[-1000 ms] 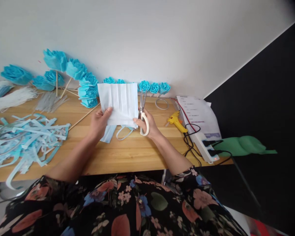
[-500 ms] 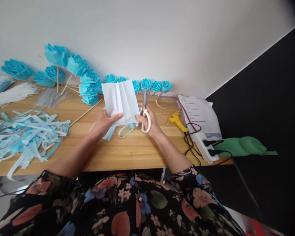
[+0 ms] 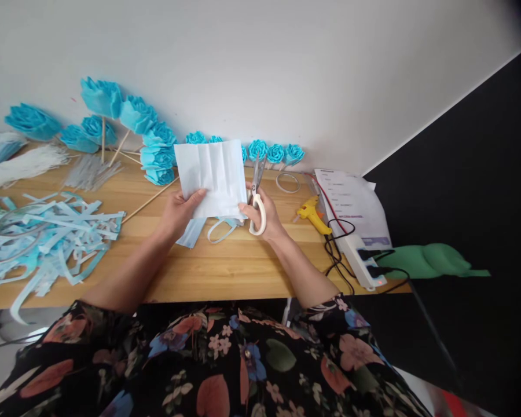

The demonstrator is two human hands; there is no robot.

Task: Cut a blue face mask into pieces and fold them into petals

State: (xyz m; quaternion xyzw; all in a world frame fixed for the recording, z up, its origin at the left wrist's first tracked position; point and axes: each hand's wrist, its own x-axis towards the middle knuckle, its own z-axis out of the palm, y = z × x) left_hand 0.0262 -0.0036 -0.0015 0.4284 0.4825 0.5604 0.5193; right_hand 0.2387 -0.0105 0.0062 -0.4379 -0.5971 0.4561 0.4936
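Note:
A pale blue-white pleated sheet (image 3: 212, 176), like an unfolded face mask without straps, is held up above the wooden table. My left hand (image 3: 180, 213) grips its lower left part, thumb on the front and fingers behind. At the lower right corner my right hand (image 3: 263, 214) pinches the sheet with its thumb. That same hand also carries scissors (image 3: 257, 200) with white handles, blades pointing away from me and close together. Beneath the sheet lie a light blue strip (image 3: 192, 233) and a looped strap piece (image 3: 219, 231) on the table.
Blue fabric flowers (image 3: 158, 153), some on sticks, line the wall. A heap of cut strips (image 3: 56, 231) covers the table's left. To the right are a tape ring (image 3: 287, 183), a yellow glue gun (image 3: 315, 215), a power strip (image 3: 362, 260) and a printed paper (image 3: 351, 200).
The sheet has been spread wider and straightened, its left edge shifting left. My left hand has moved slightly left with it. The right hand and scissors stay nearly in place.

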